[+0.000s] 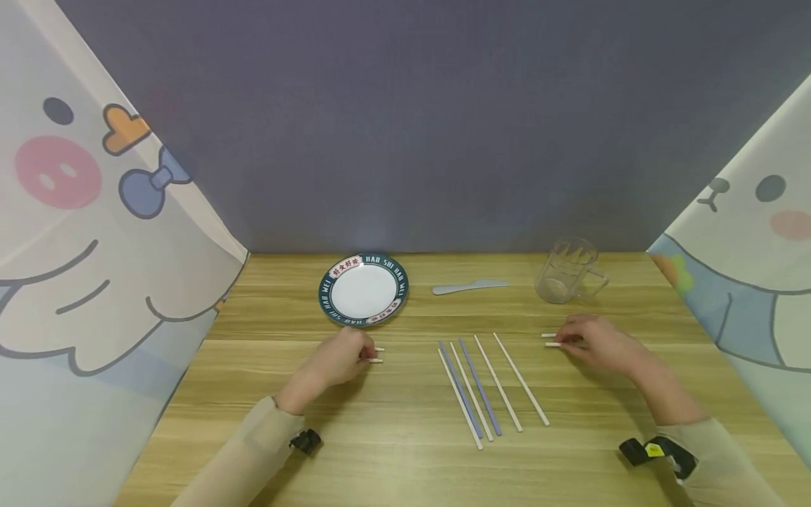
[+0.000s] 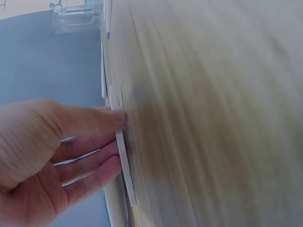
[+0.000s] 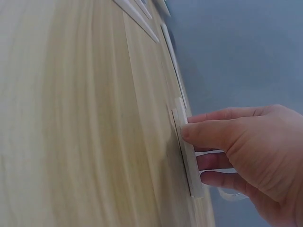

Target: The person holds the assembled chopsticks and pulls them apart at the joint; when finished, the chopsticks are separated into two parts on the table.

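The left arm and right arm reach forward, angled inward. The left grip pinches between thumb and fingers; the right grip likewise, well apart from it.

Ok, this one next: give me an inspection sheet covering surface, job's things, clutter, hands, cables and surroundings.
Surface: wood-grain table, no spill seen.
Job's things: a short pale piece at the left hand, another at the right; two pale ends show at each hand in the head view.
Clutter: six long sticks between the hands, four white and two purple; behind them a dark-rimmed plate, a pale knife and a clear mug.
Hands: left hand and right hand each pinch a pale piece.
Cables: nothing seen.
Surroundings: dark back panel; cartoon-printed panels either side.
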Available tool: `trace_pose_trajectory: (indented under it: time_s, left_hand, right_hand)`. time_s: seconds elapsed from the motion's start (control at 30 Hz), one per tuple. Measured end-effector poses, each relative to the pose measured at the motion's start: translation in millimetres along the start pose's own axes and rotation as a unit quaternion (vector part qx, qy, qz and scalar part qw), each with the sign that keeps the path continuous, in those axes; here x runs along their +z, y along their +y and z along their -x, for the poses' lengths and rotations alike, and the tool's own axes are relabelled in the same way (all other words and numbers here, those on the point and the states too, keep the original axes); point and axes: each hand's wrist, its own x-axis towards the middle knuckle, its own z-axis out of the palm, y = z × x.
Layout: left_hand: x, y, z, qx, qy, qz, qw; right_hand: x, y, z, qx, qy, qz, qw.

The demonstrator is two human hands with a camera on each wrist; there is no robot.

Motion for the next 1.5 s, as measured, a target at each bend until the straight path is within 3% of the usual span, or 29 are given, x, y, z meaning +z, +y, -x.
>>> trace_pose_trajectory:
  time_s: [0.27, 0.57, 0.77, 0.97, 1.17, 1.33, 1.5]
  left_hand:
    - [-1.6, -0.7, -1.1, -0.004, 0.009, -0.010, 0.9999]
    - [-0.7, -0.2, -2.2, -0.007, 0.023, -0.020, 0.9995]
    - [-5.6, 6.8, -3.1, -0.010, 0.012, -0.015, 0.9998]
    - [-16.7, 23.5, -9.3, 0.041, 0.020, -0.011, 0.9989]
    - [-20.2, 45.6, -18.7, 0.102, 0.044, -0.028, 0.9934]
    - [-12.0, 62.7, -25.9, 0.131, 0.052, -0.041, 0.9892]
    - [2.8, 77.8, -35.8, 0.144, 0.019, -0.043, 0.9885]
  right_hand:
    - [-1.1, -0.7, 1.2, 0.022, -0.018, 0.010, 0.9995]
    - [2.9, 1.0, 1.4, 0.016, 0.000, 0.013, 0.9998]
    - [-1.6, -15.3, -5.2, 0.066, -0.004, 0.013, 0.9977]
    - [-10.8, -48.9, -26.4, 0.056, 0.012, -0.007, 0.9984]
    - [-12.9, -78.9, -46.9, 0.033, -0.011, -0.041, 0.9986]
    - [-2.2, -99.9, -61.9, 0.004, -0.038, -0.078, 0.9962]
    - [16.1, -124.8, -72.9, -0.021, -0.073, -0.128, 0.9889]
